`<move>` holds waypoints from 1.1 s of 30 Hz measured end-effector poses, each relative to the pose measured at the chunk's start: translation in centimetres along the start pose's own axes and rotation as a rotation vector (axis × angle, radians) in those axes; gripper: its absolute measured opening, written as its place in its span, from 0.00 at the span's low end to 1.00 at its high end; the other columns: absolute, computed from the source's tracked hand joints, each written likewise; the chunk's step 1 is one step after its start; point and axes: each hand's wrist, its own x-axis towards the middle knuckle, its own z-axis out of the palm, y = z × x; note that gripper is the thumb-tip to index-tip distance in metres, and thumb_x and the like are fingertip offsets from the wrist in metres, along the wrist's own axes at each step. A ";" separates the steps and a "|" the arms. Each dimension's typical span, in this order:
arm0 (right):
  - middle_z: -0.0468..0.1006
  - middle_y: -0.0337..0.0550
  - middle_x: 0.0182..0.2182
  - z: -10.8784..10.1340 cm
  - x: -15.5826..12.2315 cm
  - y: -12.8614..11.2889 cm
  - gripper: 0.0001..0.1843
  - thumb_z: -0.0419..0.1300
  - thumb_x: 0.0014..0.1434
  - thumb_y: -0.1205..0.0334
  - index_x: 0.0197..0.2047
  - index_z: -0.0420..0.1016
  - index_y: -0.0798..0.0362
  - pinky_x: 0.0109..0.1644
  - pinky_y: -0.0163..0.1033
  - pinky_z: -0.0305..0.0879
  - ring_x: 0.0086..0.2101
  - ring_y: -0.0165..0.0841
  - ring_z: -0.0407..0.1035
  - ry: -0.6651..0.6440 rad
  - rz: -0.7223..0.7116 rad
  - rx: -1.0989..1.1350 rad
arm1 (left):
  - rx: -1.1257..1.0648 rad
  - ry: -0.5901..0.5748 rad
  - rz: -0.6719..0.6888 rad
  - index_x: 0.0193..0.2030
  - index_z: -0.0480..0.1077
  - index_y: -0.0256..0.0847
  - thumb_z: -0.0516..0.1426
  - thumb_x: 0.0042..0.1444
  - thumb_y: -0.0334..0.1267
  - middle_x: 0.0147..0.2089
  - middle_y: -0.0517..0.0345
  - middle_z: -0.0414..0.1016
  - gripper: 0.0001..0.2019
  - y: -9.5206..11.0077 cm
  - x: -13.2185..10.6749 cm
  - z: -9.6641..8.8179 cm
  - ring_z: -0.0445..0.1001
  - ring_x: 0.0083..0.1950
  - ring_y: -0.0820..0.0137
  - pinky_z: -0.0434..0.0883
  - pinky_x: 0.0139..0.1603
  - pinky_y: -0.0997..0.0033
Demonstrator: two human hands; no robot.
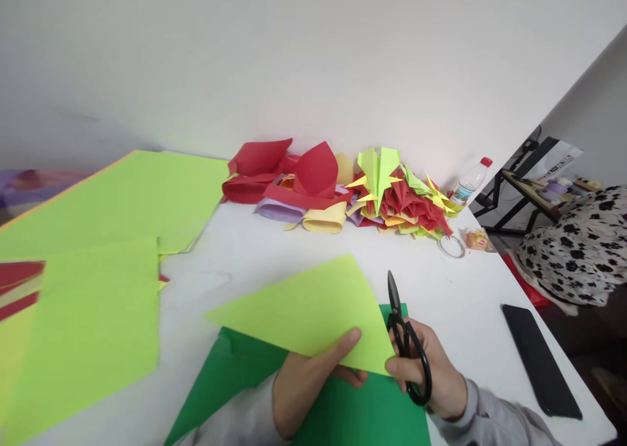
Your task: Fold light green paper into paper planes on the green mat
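Between the thumb and fingers of my left hand (321,381) is the lower edge of a lime-green paper sheet (304,302), folded or cut to a long pointed shape. My right hand (435,367) holds black-handled scissors (404,335), blades together and pointing up and away. The right thumb also lies at the sheet's lower right corner, seemingly pinching it. Under both hands a dark green sheet (362,410) rests on the white table.
Large lime-green sheets (147,198) cover the table's left. Rolled red paper pieces (313,172) and folded paper shapes (392,194) are heaped along the wall. A bottle (470,181), a tape roll (451,246), a wrapped snack (476,239) and a black phone-like slab (539,361) are on the right.
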 end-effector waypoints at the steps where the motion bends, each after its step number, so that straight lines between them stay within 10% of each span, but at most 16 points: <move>1: 0.66 0.28 0.15 0.0 0.0 -0.1 0.21 0.73 0.42 0.58 0.32 0.66 0.55 0.17 0.28 0.51 0.13 0.21 0.58 0.001 0.001 -0.016 | -0.026 0.005 0.007 0.30 0.75 0.31 0.69 0.37 0.52 0.24 0.49 0.79 0.23 0.1 0.0 0.0 0.75 0.20 0.64 0.75 0.20 0.66; 26: 0.62 0.28 0.13 -0.4 -0.3 0.0 0.27 0.64 0.51 0.38 0.32 0.64 0.54 0.14 0.27 0.47 0.12 0.21 0.54 -0.043 0.020 -0.133 | -0.328 0.214 -0.064 0.34 0.71 0.33 0.68 0.37 0.29 0.22 0.60 0.77 0.15 1.1 1.8 -1.3 0.71 0.14 0.73 0.73 0.12 0.77; 33: 0.62 0.31 0.17 -0.4 -0.9 -0.4 0.25 0.61 0.54 0.38 0.31 0.62 0.53 0.22 0.29 0.51 0.19 0.23 0.55 -0.062 -0.058 -0.209 | -0.208 0.180 0.046 0.34 0.73 0.33 0.72 0.31 0.40 0.26 0.56 0.79 0.23 0.9 1.2 -0.8 0.73 0.16 0.68 0.75 0.15 0.69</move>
